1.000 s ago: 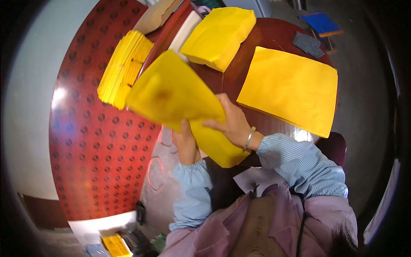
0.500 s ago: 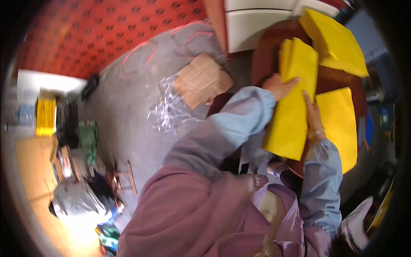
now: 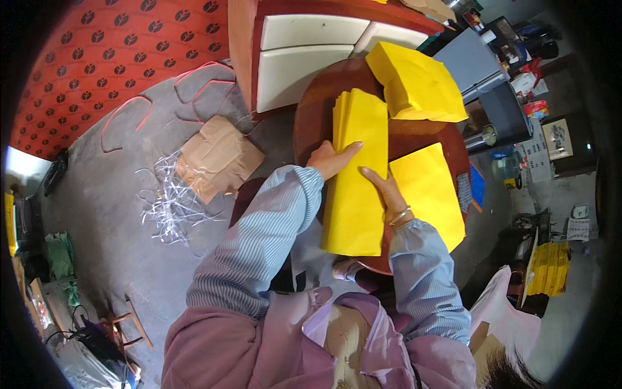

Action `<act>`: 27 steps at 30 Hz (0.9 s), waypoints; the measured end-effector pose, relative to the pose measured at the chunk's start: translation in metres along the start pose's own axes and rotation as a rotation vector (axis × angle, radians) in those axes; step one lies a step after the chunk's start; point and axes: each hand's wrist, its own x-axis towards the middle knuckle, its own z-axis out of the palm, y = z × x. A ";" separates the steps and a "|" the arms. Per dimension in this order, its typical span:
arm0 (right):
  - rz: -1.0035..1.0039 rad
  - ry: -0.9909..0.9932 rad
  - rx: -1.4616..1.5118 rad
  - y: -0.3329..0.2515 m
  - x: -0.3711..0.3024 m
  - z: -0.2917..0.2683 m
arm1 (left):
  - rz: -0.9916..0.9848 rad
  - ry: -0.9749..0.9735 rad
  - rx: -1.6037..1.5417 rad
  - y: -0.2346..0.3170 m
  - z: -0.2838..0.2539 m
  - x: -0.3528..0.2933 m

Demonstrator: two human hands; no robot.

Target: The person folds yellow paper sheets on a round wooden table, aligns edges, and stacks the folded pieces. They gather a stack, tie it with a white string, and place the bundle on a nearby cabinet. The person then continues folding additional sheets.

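Has straightened the folded yellow stack (image 3: 355, 211) from its slant, clasping both sides with left hand (image 3: 329, 161) and right hand (image 3: 389, 193), over a table (image 3: 315, 107) bare toward its far-left edge.

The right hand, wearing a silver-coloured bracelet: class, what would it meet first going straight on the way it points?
The right hand would first press into the long, folded yellow paper-like bundle, where its thumb rests; the hidden fingers' depth is unclear.
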 end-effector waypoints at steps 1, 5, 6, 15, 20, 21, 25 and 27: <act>0.027 0.024 0.019 0.000 0.000 0.001 | -0.016 0.010 -0.025 -0.002 0.002 0.001; 0.062 -0.011 0.084 0.002 0.002 -0.002 | -0.004 0.037 0.053 -0.003 0.005 0.002; 0.053 0.012 0.038 0.004 0.001 -0.003 | 0.010 0.020 0.061 -0.001 0.004 -0.001; 0.027 0.059 0.000 0.001 0.001 0.001 | 0.678 0.361 0.610 0.040 -0.008 -0.034; -0.007 0.073 -0.073 -0.003 0.000 0.000 | 0.928 0.129 1.035 0.047 -0.007 -0.006; -0.007 0.078 -0.076 -0.003 -0.001 0.000 | 0.867 0.149 1.043 0.044 -0.008 -0.003; -0.033 0.097 -0.124 -0.001 0.002 -0.001 | 0.835 0.214 0.998 0.033 -0.005 -0.002; -0.044 0.065 -0.119 0.000 0.003 -0.003 | 0.836 0.257 0.995 0.031 -0.002 -0.006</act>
